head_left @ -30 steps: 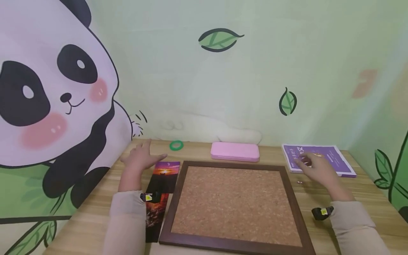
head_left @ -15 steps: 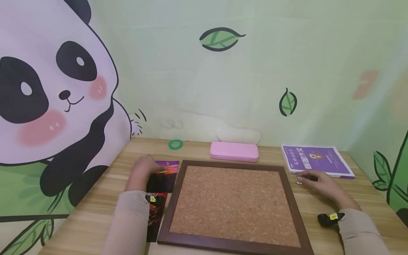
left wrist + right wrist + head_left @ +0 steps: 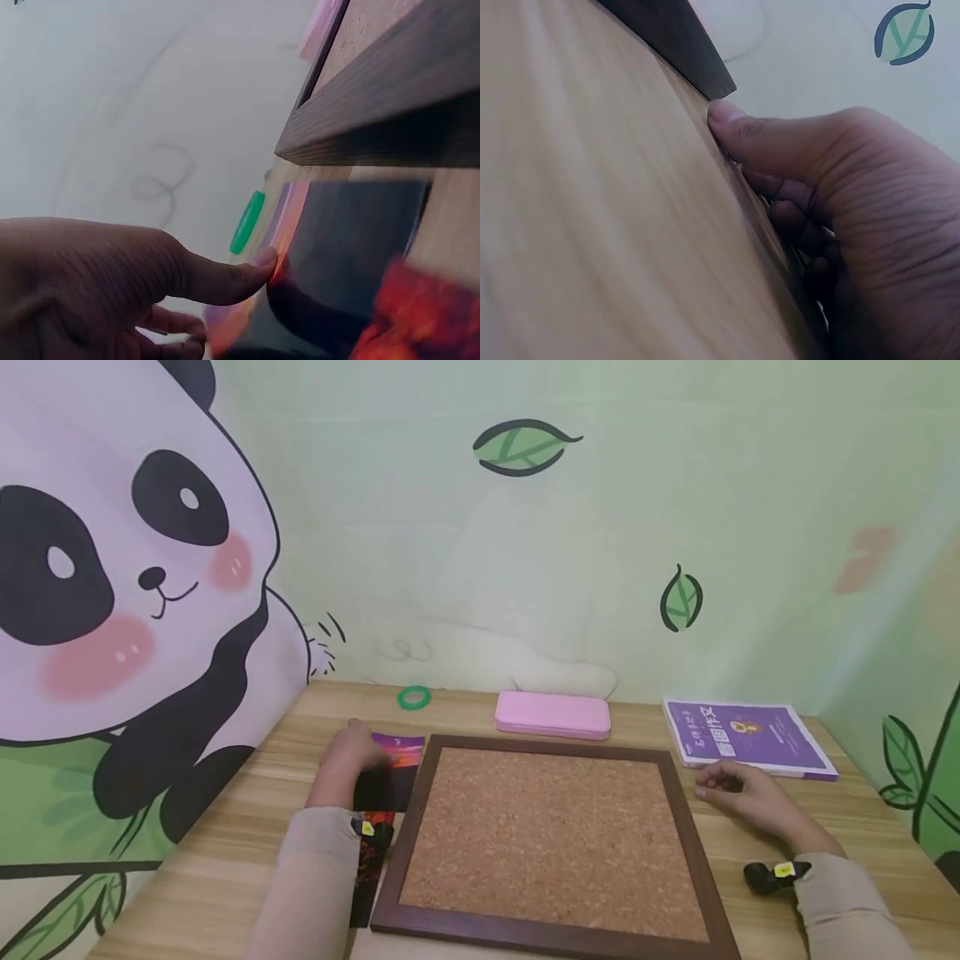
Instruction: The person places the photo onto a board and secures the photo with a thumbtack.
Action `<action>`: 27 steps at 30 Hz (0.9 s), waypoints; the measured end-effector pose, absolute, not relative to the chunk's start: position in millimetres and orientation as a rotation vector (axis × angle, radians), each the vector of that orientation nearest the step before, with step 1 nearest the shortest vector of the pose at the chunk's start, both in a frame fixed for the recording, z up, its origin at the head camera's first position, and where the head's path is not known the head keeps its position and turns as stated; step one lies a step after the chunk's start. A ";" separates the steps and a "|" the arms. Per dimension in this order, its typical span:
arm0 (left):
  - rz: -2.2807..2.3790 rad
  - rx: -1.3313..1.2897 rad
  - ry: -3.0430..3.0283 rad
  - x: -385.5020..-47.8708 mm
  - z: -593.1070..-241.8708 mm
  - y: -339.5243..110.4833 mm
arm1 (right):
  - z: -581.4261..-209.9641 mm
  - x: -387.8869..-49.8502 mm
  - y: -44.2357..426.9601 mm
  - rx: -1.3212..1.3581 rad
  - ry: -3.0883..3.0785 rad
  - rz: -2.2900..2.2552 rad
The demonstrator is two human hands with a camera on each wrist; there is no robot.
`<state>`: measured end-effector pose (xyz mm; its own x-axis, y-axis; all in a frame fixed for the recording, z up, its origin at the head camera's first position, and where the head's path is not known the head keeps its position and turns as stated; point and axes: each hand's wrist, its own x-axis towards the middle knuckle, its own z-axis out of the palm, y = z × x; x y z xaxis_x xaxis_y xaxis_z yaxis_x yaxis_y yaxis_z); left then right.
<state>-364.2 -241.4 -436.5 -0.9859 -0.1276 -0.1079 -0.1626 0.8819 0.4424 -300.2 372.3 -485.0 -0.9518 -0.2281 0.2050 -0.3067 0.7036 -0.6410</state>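
Note:
My left hand (image 3: 348, 762) pinches the left edge of a sunset photo (image 3: 405, 777), with the thumb on its printed face in the left wrist view. A second dark photo with red patches (image 3: 367, 868) lies just nearer, partly hidden by the sleeve. Close to the right edge of the cork board (image 3: 555, 843), my right hand (image 3: 750, 797) is low over the table with its thumb and fingers curled together. A tiny shiny metal piece (image 3: 739, 166) glints between thumb and forefinger in the right wrist view, mostly hidden.
The cork board's dark wooden frame (image 3: 678, 810) stands between the hands. Behind it are a pink case (image 3: 552, 716), a green ring (image 3: 414, 697) and a purple book (image 3: 750, 737). A wall with a panda print borders the wooden table (image 3: 225, 852).
My left hand has come down from spread fingers onto the sunset photo's edge. The right hand has moved from above the book toward me, and now covers the shiny piece that lay on the table.

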 end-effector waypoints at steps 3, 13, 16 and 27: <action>0.722 -0.127 3.019 -368.1 -436.2 -243.3 | -484.2 -301.5 371.1 0.439 -2.795 1.050; 0.799 -0.092 3.177 -367.3 -413.3 -239.0 | -485.2 -301.2 371.4 0.439 -2.790 0.996; 0.899 -0.128 3.215 -363.8 -399.3 -235.4 | -483.4 -300.4 371.4 0.441 -2.786 0.982; 1.352 0.041 3.128 -358.7 -379.7 -217.5 | -483.2 -298.8 369.6 0.401 -2.778 1.024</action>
<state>-358.7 -217.5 -379.7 -0.9644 -0.0827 0.2510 0.1261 0.6907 0.7121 -298.8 369.6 -483.2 -0.9524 -0.1958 0.2337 -0.3006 0.7307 -0.6130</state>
